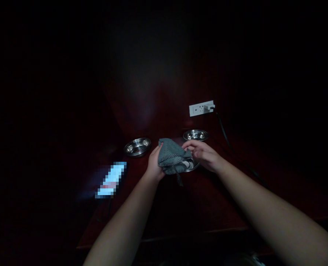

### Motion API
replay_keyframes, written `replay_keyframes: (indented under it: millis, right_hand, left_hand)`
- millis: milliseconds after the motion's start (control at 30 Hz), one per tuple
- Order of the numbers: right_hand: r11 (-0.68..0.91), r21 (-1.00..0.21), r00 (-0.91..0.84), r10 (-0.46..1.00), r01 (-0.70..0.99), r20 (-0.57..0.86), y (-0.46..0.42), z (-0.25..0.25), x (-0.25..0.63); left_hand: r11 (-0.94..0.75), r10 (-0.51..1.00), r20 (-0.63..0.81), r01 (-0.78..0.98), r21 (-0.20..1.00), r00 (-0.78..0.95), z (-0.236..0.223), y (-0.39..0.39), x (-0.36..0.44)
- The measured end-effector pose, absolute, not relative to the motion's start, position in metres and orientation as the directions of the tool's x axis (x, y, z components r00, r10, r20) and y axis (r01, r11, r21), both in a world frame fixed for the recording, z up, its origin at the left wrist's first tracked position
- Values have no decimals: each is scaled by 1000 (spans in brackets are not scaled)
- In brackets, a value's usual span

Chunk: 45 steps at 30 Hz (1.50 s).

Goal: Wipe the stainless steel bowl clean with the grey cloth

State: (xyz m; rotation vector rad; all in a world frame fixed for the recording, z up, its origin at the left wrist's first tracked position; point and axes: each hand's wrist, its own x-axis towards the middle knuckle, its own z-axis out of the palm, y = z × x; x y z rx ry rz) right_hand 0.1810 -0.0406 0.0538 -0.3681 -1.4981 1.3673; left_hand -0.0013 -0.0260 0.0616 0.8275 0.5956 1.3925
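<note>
My left hand [153, 163] grips a grey-green cloth [171, 156] from its left side. A steel bowl [192, 165] lies partly hidden under the cloth, and only its right rim shows. My right hand [203, 154] has its fingers curled over that rim and the cloth's right edge. Both hands are above a dark red wooden table [202, 199] in a very dim room.
Two more steel bowls stand on the table, one at the left [137, 146] and one behind [196, 135]. A lit phone [111, 180] lies at the left. A white wall socket [201, 108] holds a plug with a black cable [225, 136] that runs down to the right.
</note>
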Motion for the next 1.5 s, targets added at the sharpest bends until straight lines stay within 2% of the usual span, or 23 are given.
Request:
replay_keyframes:
  millis: [200,400,467,567,633,733,833,900,1067,1300,1500]
  right_hand:
    - [289,-905,-291,878,-313,381,-38,54,179]
    - [395,-887,-38,909,-239,415,-34,57,181]
    - [467,-879,64,884,-98,462,-31,56,184]
    - [559,-791,140,787,248,600,-28,52,190]
    - [540,-734,117,767,413,631,-27,49,193]
    - [591,-622,10,721,514,693,-30,48,195]
    - [770,-381,-207,540,511,816,-37,52,196]
    - [838,-301,-296,461,455,836,-41,56,197]
    - [898,-277,-362,398,342,843,-47,61,198]
    - [762,-335,-352,580,554,735,-45,53,182]
    - [713,-337,-356,633,615,688,-43,47,177]
  left_hand:
    - [47,989,53,-625,779,139,53,-21,4]
    - [104,993,-53,-595,797,103,57,-26,3]
    - [150,988,-102,-592,791,115,58,-26,3]
    - [237,971,-176,-592,770,159,59,-26,1]
    - [255,967,-198,-603,756,161,60,-26,0]
    - [206,978,-176,-629,750,111,62,-26,1]
    - [142,988,-150,-643,753,42,64,-28,3]
    - [111,990,-142,-645,756,4,65,-29,5]
    - [31,992,-104,-643,765,-76,63,-27,7]
    - [37,999,-16,-663,748,38,60,-28,10]
    - [49,991,49,-680,731,125,61,-30,12]
